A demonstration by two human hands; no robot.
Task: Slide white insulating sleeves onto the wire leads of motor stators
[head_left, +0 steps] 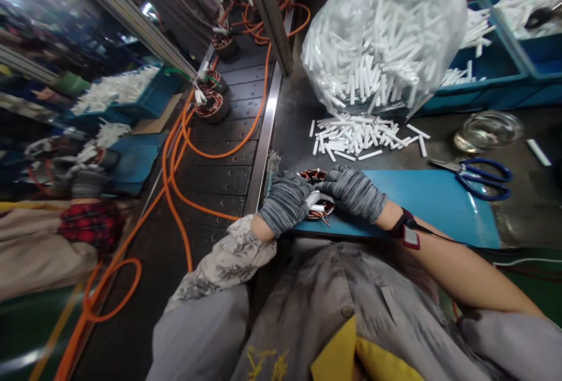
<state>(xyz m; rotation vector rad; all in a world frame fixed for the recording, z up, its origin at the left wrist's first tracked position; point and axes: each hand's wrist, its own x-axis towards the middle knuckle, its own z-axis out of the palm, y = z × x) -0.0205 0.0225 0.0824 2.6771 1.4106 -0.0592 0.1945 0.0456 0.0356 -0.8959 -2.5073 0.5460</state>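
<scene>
Both hands wear grey knit gloves and close around a small copper-wound motor stator [312, 177] that rests on a blue mat [421, 199]. My left hand [286, 201] grips its left side. My right hand [353, 192] covers its right side, and a white strip [314, 198] shows between the fingers over the windings. A wrist strap [406, 230] with a cord sits on my right wrist. Most of the stator is hidden under the gloves.
Loose white strips [360, 135] lie behind the mat, below a clear bag [386, 35] full of them. Blue-handled scissors [478, 176] and a glass dish [487, 130] sit right. Blue bins [496, 76] stand behind. A conveyor [219, 153] with stators and orange cables runs left, with co-workers beside it.
</scene>
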